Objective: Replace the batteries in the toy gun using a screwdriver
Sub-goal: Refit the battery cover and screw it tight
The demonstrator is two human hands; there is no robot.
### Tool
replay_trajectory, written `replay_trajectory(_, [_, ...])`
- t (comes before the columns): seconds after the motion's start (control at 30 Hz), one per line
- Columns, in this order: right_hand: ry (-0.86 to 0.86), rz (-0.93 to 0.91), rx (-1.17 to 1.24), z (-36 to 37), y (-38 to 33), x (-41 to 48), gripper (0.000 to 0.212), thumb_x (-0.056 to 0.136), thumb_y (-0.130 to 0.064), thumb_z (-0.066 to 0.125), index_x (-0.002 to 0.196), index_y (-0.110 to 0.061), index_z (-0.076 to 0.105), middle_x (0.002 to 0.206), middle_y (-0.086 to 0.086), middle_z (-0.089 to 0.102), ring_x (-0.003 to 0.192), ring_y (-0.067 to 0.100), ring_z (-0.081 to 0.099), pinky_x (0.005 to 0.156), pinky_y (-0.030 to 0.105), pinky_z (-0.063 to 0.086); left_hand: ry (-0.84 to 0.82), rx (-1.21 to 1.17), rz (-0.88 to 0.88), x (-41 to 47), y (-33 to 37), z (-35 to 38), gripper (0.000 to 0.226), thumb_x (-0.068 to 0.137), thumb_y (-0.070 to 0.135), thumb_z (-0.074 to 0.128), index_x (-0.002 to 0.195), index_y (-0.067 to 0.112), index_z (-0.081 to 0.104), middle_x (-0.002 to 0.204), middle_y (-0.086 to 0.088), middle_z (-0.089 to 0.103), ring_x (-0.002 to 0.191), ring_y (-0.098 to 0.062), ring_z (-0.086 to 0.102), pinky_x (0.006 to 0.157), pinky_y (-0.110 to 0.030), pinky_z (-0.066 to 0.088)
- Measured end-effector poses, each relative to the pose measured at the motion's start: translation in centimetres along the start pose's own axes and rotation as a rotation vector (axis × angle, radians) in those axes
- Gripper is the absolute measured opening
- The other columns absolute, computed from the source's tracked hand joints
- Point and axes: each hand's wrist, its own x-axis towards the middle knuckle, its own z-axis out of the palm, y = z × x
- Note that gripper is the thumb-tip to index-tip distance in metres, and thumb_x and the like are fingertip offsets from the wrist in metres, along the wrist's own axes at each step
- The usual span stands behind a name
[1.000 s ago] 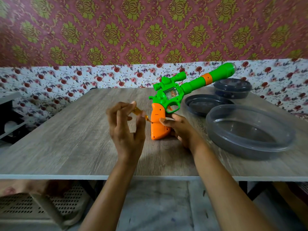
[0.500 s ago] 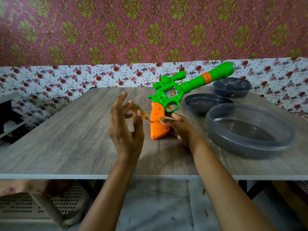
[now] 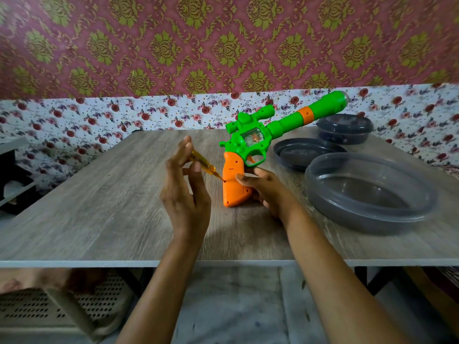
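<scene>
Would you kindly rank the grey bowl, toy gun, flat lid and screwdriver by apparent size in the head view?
1. grey bowl, though it is nearest the camera.
2. toy gun: longer, but covers less area.
3. flat lid.
4. screwdriver, clearly smallest.

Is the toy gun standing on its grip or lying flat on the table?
Standing. The toy gun rests on the butt of its orange grip on the table, barrel slanting upward; the right hand holds the grip.

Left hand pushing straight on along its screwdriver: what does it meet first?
The orange grip of the toy gun: the screwdriver in the left hand appears to have its tip at a hole in the grip's side.
</scene>
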Motion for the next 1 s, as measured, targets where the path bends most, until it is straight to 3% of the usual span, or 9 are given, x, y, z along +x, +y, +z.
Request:
replay_trajectory(0.1, [-0.01,0.003,-0.002,-0.02,-0.15,-0.09,0.03,0.087,-0.018,0.061,0.116,-0.021,0.055,0.122,0.014,0.061,0.113,0.03,0.058,0.101,0.051,0.043,-0.013,-0.037,0.035,0.04,-0.09,-0.1,0.021,0.095,0.02,0.052,0.115,0.014,0.048,0.123,-0.009,0.052,0.1,-0.026,0.061,0.073,-0.027,0.053])
replay_trajectory(0.17, [-0.016,0.001,0.0,-0.07,-0.21,-0.17,0.027,0.087,-0.018,0.06,0.113,-0.022,0.055,0.121,0.013,0.061,0.113,0.029,0.058,0.101,0.051,0.043,-0.004,-0.037,0.052,0.08,-0.2,-0.19,0.023,0.092,0.027,0.056,0.11,0.014,0.049,0.11,-0.007,0.05,0.088,-0.031,0.06,0.064,-0.034,0.053])
replay_trajectory(0.3, [-0.016,0.003,0.006,-0.15,-0.15,-0.15,0.028,0.087,-0.018,0.06,0.115,-0.021,0.054,0.122,0.013,0.061,0.114,0.03,0.058,0.101,0.049,0.044,0.007,-0.029,0.051,0.05,-0.14,-0.21,0.024,0.088,0.017,0.063,0.106,0.014,0.048,0.101,-0.007,0.053,0.079,-0.023,0.061,0.062,-0.032,0.052])
replay_trajectory(0.43, [-0.002,0.006,0.0,-0.1,0.05,0.12,0.032,0.086,-0.021,0.063,0.117,-0.022,0.056,0.122,0.012,0.061,0.112,0.029,0.058,0.1,0.051,0.044,-0.006,-0.02,0.039,0.06,0.03,-0.06,0.024,0.091,0.006,0.055,0.112,0.013,0.046,0.107,0.0,0.057,0.084,-0.006,0.058,0.068,-0.029,0.053])
replay_trajectory(0.57, [0.003,0.007,-0.018,-0.09,0.07,0.21,0.034,0.085,-0.023,0.063,0.119,-0.023,0.055,0.123,0.011,0.061,0.113,0.028,0.057,0.102,0.051,0.042,-0.02,-0.038,0.005,-0.02,0.12,-0.04,0.02,0.092,0.005,0.048,0.109,0.014,0.042,0.122,-0.006,0.058,0.088,-0.004,0.06,0.071,-0.025,0.051])
replay_trajectory(0.7, [0.005,0.013,0.015,0.02,-0.07,-0.07,0.036,0.087,-0.017,0.061,0.122,-0.016,0.055,0.118,0.014,0.062,0.108,0.027,0.06,0.099,0.05,0.045,-0.031,-0.052,-0.02,-0.19,-0.06,0.09,0.022,0.092,-0.001,0.046,0.106,0.014,0.04,0.13,-0.008,0.055,0.098,0.009,0.057,0.076,-0.012,0.044])
replay_trajectory(1.0, [-0.014,0.005,0.02,-0.07,-0.27,-0.32,0.029,0.088,-0.017,0.06,0.116,-0.022,0.054,0.112,0.009,0.062,0.107,0.027,0.06,0.098,0.048,0.047,-0.06,-0.066,0.0,-0.2,-0.15,0.11,0.016,0.093,0.007,0.043,0.106,0.015,0.037,0.135,-0.01,0.05,0.095,0.013,0.055,0.074,-0.014,0.047])
